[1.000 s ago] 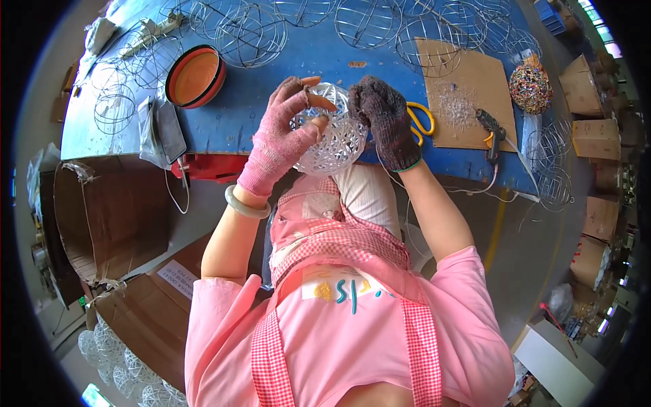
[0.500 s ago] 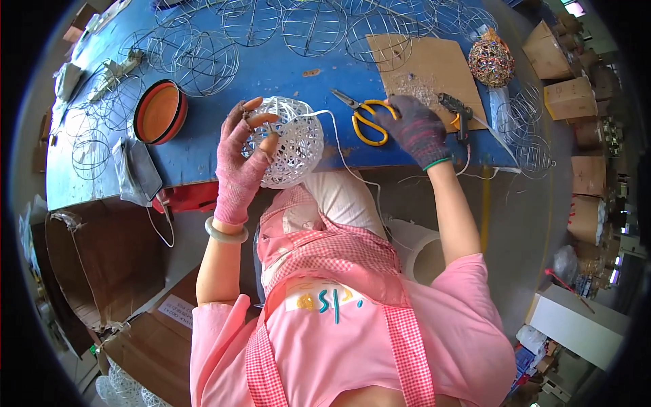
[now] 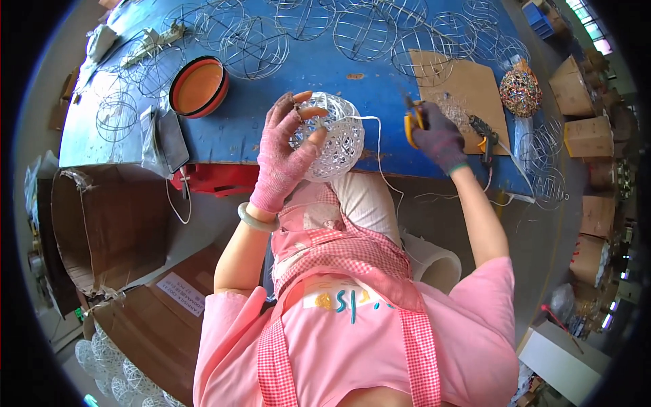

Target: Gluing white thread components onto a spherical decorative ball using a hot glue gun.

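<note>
Left hand point(image 3: 288, 152) in pink glove, fingers spread around white string-wrapped wire ball point(image 3: 332, 136), right hand point(image 3: 437, 139) in grey glove clenched on yellow-handled scissors point(image 3: 411, 122), white string point(image 3: 380, 146) trailing between them

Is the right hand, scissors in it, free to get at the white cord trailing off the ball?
Probably yes: the right hand holds the scissors just beside the cord leaving the ball, with nothing between them.
</note>
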`<state>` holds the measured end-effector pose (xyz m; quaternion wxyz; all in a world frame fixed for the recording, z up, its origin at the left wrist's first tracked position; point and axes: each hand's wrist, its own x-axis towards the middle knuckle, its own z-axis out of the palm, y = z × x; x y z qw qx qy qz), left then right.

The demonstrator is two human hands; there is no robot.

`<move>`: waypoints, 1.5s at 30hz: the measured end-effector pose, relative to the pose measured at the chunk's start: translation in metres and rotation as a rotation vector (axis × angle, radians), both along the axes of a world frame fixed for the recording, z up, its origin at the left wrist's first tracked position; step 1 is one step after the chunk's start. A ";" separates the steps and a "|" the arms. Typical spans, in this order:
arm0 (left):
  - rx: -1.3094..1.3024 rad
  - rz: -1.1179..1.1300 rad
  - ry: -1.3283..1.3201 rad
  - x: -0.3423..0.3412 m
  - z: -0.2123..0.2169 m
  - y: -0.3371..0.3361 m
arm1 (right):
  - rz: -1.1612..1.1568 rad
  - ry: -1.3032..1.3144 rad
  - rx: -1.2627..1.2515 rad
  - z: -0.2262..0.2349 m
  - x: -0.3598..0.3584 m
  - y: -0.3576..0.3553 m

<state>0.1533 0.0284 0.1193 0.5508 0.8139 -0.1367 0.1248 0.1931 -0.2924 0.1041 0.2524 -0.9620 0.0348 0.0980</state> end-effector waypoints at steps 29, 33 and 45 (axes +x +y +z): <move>0.055 0.094 -0.094 0.002 -0.002 -0.016 | 0.099 -0.195 0.549 0.005 -0.097 0.086; -0.005 0.062 -0.062 0.002 -0.002 -0.013 | -0.087 -0.159 0.960 -0.017 -0.095 0.070; -0.106 0.018 0.017 0.002 -0.001 -0.014 | -0.133 -0.220 -0.189 -0.030 -0.024 0.023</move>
